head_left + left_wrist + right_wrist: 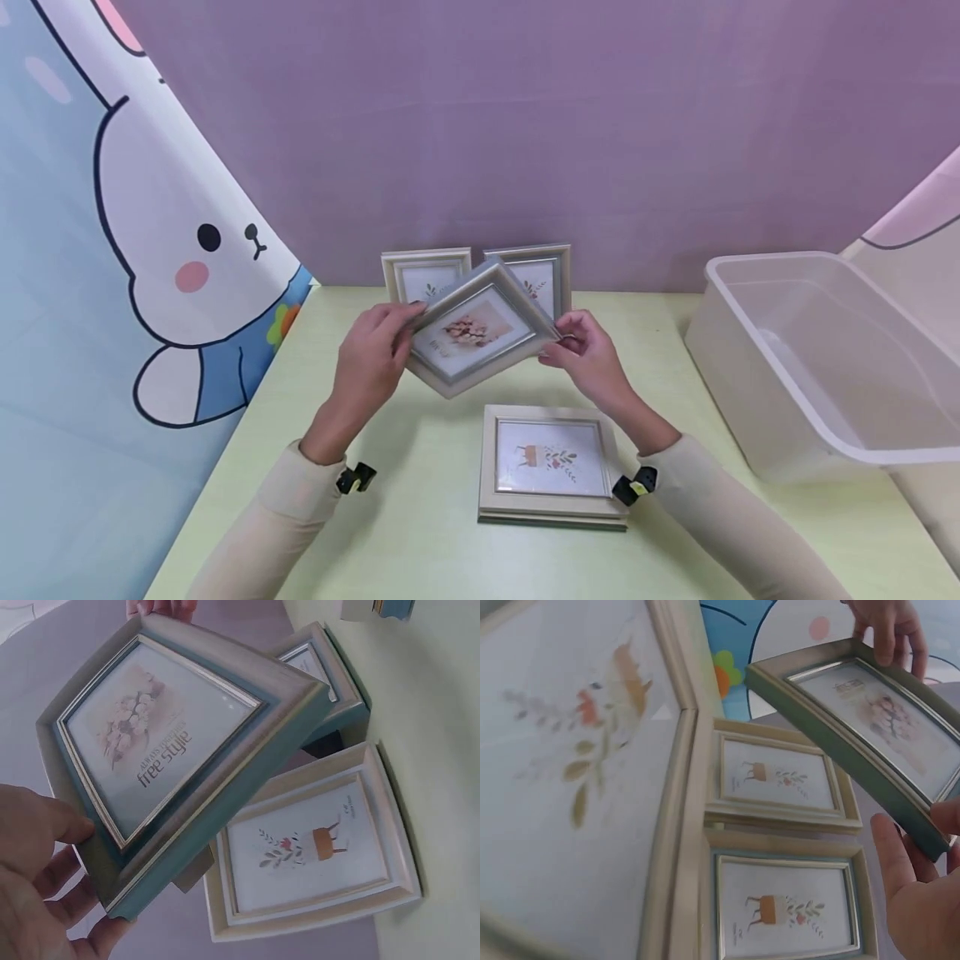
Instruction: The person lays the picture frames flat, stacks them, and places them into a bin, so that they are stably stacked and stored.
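Note:
Between both hands a picture frame [480, 329] is held tilted above the table, its teal-and-beige border around a floral "free style" print. My left hand [372, 346] pinches its left corner, thumb on the front and fingers behind. At the opposite corner my right hand [587, 354] grips the border between thumb and fingers. Behind it stand a cream picture frame [315, 855] and a teal-edged picture frame [787, 907], both with a plant-and-stool print. Nearer the body, another cream picture frame [555, 458] lies flat on top of a darker-edged one.
A large white plastic bin [780, 375] stands at the right of the pale green table [420, 533]. A purple cloth backdrop [525, 125] rises behind, and a sheet with a cartoon rabbit [180, 250] hangs at the left.

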Motion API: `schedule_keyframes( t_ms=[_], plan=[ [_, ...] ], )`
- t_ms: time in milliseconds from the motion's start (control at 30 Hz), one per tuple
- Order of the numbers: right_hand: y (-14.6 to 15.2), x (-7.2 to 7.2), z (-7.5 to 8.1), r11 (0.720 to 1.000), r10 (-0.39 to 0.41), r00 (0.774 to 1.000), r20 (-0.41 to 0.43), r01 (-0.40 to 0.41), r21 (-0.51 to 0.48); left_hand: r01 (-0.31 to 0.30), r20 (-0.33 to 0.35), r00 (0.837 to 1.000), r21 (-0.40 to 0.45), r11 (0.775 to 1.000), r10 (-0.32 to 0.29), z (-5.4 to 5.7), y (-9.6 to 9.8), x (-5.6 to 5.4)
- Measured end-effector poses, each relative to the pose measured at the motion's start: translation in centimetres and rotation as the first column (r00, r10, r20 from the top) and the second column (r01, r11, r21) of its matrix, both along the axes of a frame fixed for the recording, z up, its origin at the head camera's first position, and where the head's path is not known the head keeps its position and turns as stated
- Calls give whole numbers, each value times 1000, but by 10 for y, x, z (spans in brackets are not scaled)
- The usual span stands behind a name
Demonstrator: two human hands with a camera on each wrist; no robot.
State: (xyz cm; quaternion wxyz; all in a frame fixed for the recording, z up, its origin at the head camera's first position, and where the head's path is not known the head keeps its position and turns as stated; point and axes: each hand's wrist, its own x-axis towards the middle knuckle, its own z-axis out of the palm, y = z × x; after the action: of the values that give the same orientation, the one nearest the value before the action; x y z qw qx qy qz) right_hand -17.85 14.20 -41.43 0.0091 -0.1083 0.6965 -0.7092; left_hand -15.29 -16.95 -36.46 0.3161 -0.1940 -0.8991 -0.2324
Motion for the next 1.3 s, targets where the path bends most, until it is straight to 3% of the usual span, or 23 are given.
schedule_keyframes(
  t_ms=[167, 333, 567, 733, 933, 1300],
  plan=[
    [10, 8, -8, 993, 3, 1000, -31, 0, 115, 36, -55, 998, -57, 998, -39, 8, 7, -2],
    [22, 19, -16, 967, 6, 994, -105, 21, 252, 64, -73, 995, -136, 989, -75, 14, 14, -5],
    [37, 29, -26, 937, -22, 985, -174, 80, 339, 71, -107, 989, -267, 961, -103, 20, 30, -7],
    [44, 32, -28, 931, -16, 971, -237, 102, 351, 75, -174, 976, -309, 948, -134, 22, 40, -8],
    [49, 34, -25, 921, -8, 944, -331, 136, 364, 84, -153, 977, -365, 927, -149, 22, 49, -8],
    [52, 30, -12, 956, -40, 902, -429, 159, 245, 103, -186, 962, -435, 894, -201, 25, 65, -10]
  ],
)
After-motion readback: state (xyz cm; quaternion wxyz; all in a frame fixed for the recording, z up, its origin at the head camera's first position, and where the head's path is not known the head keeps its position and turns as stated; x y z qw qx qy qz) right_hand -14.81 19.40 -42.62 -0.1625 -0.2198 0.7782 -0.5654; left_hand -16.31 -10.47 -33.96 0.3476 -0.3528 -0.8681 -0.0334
